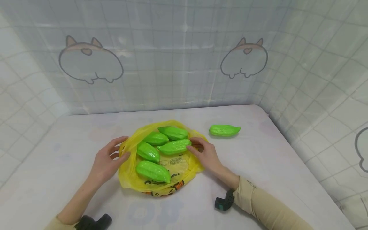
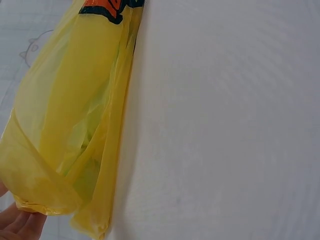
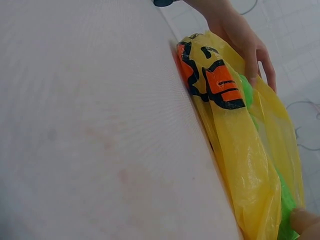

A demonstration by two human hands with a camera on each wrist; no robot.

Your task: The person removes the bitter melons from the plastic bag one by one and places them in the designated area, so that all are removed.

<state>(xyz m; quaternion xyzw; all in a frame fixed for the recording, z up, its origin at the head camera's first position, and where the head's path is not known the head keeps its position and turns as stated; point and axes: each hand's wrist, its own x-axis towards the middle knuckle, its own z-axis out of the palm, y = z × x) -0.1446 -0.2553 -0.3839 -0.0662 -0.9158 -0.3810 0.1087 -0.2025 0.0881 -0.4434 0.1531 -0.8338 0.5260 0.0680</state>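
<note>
A yellow plastic bag [image 1: 125, 174] lies on the table with its mouth spread wide. Several glossy green bitter melons [image 1: 155, 172] sit inside it. At the bag's left rim, my left hand [image 1: 106, 161] pinches the plastic, thumb inside and fingers outside; the right wrist view shows this hand [image 3: 242, 40] from across the bag. My right hand [image 1: 208, 155] reaches over the right rim, thumb and fingers at the end of one bitter melon [image 1: 173, 147], pinching it. In the right wrist view, only a fingertip [image 3: 306, 222] shows beside the green.
Another bitter melon [image 1: 225, 130] lies on the white table [image 1: 244, 156], behind and right of the bag. A tiled-pattern curtain [image 1: 172, 64] with cartoon animals hangs behind the table, with similar sheets at both sides. Black wrist devices [image 1: 224, 201] sit at both cuffs.
</note>
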